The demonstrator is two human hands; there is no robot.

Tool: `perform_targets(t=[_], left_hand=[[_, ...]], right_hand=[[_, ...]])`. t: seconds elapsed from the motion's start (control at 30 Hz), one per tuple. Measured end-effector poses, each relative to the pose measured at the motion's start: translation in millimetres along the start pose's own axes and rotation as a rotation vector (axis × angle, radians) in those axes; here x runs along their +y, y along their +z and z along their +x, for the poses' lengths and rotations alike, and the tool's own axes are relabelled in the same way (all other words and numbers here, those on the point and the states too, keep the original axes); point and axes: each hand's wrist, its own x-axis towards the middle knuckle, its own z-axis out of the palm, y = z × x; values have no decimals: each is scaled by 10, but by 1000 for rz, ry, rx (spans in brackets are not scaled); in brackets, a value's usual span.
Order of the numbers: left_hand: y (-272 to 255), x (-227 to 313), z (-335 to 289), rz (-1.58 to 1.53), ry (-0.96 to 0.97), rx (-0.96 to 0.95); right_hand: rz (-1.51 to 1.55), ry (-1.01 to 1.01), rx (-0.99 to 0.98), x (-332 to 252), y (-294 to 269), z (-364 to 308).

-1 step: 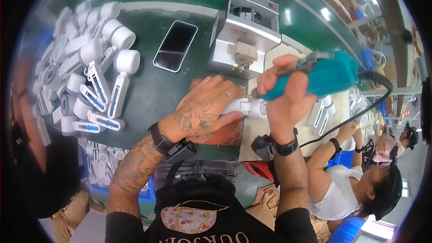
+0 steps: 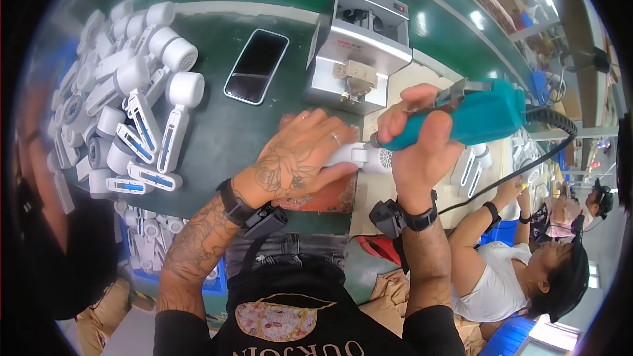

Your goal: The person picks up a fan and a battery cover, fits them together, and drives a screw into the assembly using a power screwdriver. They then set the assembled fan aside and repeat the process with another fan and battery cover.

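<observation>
My left hand [image 2: 298, 157] is closed over the handle of a white handheld fan [image 2: 376, 159], pressing it down on the work surface; most of the handle is hidden under my fingers. The fan's round grilled head points right. My right hand [image 2: 425, 158] grips a teal electric screwdriver [image 2: 475, 117], held slantwise with its tip down and left. That tip sits right at the fan, near the joint between head and handle; whether it touches a screw I cannot tell. A black cord [image 2: 550, 148] trails from the screwdriver's rear end.
A silver screw feeder [image 2: 359, 46] stands just beyond my hands, with a phone [image 2: 257, 66] left of it. Several white fans [image 2: 132, 76] are piled at the left, more fill a blue crate [image 2: 155, 244] below. Right, other fans [image 2: 471, 171] lie near a seated co-worker [image 2: 494, 270].
</observation>
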Motion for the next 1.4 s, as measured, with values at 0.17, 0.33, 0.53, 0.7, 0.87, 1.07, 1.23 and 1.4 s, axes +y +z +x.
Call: perform_targets(t=[0.17,0.33,0.53,0.7,0.87,1.07,1.23,1.4], left_hand=[[4,-11,-2,-53,-40,-27],[6,0,-9,-44,-34,-33],[27,0,9,33,-3,-31],[38,0,8,39,-9,-3],[7,-14,-4,58,9,12],[2,-6,-44,9,10,22],[-7,30,-16,-40,8,-4],[15,-22,-49,-19,-1,18]], right_hand=[[-47,19,42,24,0,-56],[-39,10,23,160,-28,-81],[17,24,50,200,-9,-92],[-6,42,63,225,15,-95],[-111,83,32,103,59,32],[-82,-149,119,192,263,481],[-30,-166,67,360,323,510],[-93,-39,45,230,325,429]])
